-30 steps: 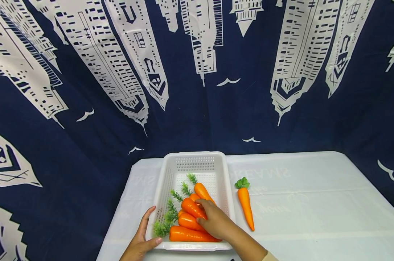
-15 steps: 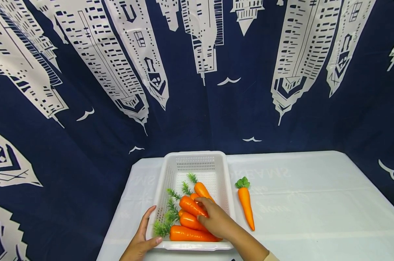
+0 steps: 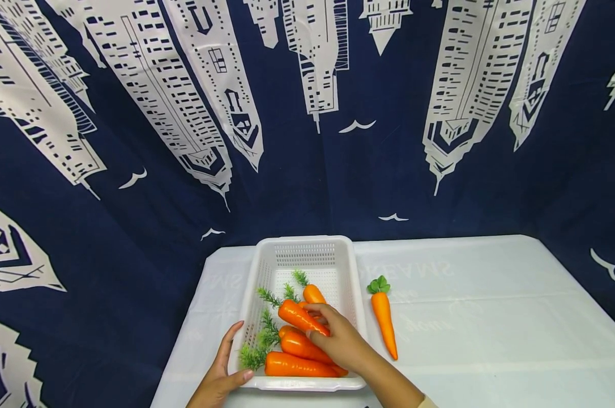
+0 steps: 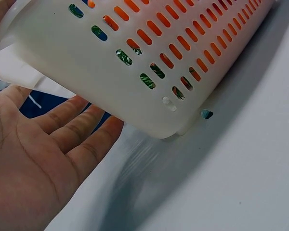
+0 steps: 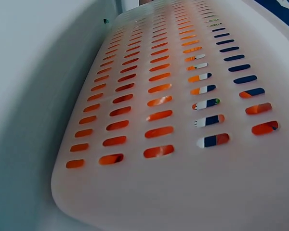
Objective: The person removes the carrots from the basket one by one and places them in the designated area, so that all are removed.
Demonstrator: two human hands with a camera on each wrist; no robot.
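Observation:
A white perforated plastic basket (image 3: 303,383) holds several orange carrots with feathery green tops. Inside it, my right hand (image 3: 342,341) pinches one carrot (image 3: 296,315) by its narrow half, thumb below and fingers above. That carrot slants over the others, its leafy end pointing to the far left. My left hand (image 3: 217,375) holds the basket's near left corner, thumb at the front rim and fingers along the outer side. In the left wrist view, fingers (image 4: 82,130) lie against the basket wall (image 4: 82,79). The right wrist view shows only the wall (image 5: 183,197), hiding the right hand.
Another carrot (image 3: 383,323) with a rounder leafy top lies on the white tablecloth (image 3: 470,340), right of the basket. A dark blue curtain (image 3: 307,187) printed with white buildings hangs behind the table.
My right hand has lifted the pinched carrot slightly and shifted it toward the far side, showing more of the carrots below. The left hand and the basket stay put.

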